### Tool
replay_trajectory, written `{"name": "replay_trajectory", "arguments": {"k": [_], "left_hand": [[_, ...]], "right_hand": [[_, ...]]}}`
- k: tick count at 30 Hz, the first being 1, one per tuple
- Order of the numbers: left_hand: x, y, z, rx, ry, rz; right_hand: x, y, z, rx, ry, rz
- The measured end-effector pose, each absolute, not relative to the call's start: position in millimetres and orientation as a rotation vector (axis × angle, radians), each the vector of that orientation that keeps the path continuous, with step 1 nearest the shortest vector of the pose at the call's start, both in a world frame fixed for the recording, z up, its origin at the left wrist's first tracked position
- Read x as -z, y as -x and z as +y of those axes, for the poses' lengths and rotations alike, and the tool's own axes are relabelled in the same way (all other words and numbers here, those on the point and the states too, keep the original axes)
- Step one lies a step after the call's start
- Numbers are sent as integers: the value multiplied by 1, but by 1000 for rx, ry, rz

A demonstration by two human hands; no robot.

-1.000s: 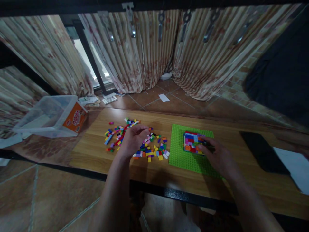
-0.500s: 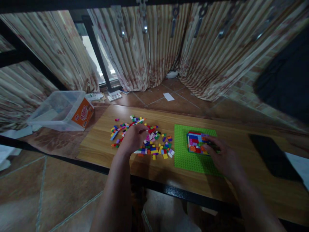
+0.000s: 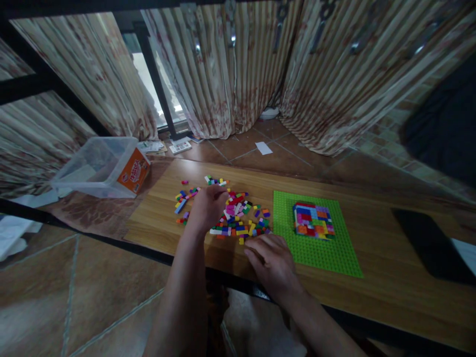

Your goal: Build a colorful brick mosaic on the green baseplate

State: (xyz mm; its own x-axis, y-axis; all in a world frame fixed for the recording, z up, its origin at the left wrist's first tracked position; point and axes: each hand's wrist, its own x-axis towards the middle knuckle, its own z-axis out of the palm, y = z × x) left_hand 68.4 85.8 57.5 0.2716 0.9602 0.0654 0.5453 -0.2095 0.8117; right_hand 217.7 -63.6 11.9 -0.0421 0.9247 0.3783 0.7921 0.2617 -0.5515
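Observation:
Loose building bricks [image 3: 238, 210] in many colours lie scattered over the wooden table. My left hand [image 3: 208, 206] is over the left part of this pile, its fingers pinched together; whatever they hold is too small or hidden to name. At the pile's near right edge, my right hand [image 3: 273, 258] rests low with its fingers curled close to a yellow brick; its fingertips are partly hidden. On the green baseplate [image 3: 320, 258] sits a blocky, multicoloured brick build [image 3: 312, 220], with neither hand touching it.
A clear plastic bin [image 3: 100, 166] with an orange label stands left of the wooden table [image 3: 148, 218]. A dark flat object [image 3: 427, 243] lies at the table's right, beside white paper [image 3: 464, 255]. Striped curtains [image 3: 256, 74] hang behind.
My right hand has left the brick build and moved left to the near edge of the loose bricks. My left hand stays over the pile. The view has shifted slightly.

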Motion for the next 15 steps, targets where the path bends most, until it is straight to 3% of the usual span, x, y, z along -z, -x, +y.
{"name": "replay_trajectory", "arguments": {"k": [15], "left_hand": [[-66, -66, 82, -831, -1783, 1354]], "right_hand": [[3, -191, -44, 81, 1721, -1922]]}}
